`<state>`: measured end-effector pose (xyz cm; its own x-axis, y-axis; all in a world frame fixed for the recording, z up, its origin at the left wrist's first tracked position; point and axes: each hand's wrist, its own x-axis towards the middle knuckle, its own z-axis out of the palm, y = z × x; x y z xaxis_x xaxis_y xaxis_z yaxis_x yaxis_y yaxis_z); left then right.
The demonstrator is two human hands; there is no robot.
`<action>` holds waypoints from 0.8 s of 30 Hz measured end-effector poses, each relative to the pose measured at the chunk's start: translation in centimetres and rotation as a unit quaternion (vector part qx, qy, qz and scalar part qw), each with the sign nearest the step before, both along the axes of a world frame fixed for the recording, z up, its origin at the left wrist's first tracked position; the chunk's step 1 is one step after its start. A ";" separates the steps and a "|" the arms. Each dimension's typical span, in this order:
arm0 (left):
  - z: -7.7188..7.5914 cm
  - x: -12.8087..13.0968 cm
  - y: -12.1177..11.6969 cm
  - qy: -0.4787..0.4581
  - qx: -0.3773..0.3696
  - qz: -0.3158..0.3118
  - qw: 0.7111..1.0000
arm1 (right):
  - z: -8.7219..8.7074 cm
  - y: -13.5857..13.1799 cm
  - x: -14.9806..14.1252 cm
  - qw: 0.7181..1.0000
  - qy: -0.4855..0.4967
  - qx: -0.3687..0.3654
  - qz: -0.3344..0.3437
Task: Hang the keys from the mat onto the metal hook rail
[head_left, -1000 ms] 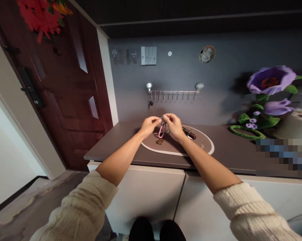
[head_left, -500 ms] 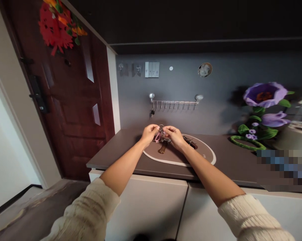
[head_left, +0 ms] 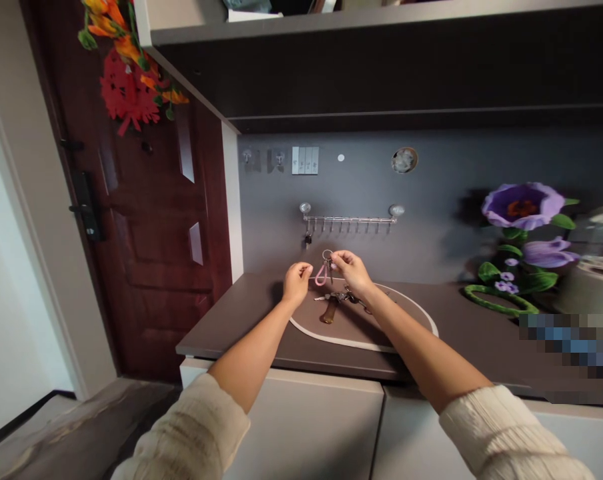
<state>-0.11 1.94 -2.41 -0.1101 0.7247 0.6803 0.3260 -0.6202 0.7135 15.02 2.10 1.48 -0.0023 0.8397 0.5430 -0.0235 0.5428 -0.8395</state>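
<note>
Right grip (head_left: 350, 270) holds ring (head_left: 326, 250), pink loop (head_left: 318, 275) dangling lengthwise.

The left hand (head_left: 296, 283) has let go of the ring (head_left: 324, 255) that both hands were gripping and has drawn off to the left; its fingers are pinched together, too small to tell whether anything is between them. The right hand (head_left: 350, 270) now holds the ring alone, by its right side. The pink strap (head_left: 321, 283) on it has come out into the gap between the hands. Below, a silver key (head_left: 321, 299) and more of the brown tag (head_left: 327, 312) on the mat (head_left: 406, 320) have come into sight. The head has tilted up, bringing the overhead shelf's front edge (head_left: 191, 32) into view.
</note>
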 end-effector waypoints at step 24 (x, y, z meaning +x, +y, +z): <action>-1.3 -0.4 0.4 0.175 -0.020 0.154 0.972 | 4.9 10.2 -5.2 0.949 -0.034 0.031 -0.311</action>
<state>-0.54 2.32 -3.72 -0.0934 0.7213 0.6863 0.7182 -0.4286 0.5481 9.80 12.31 6.38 0.4469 0.6569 0.6073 0.3714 0.4814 -0.7940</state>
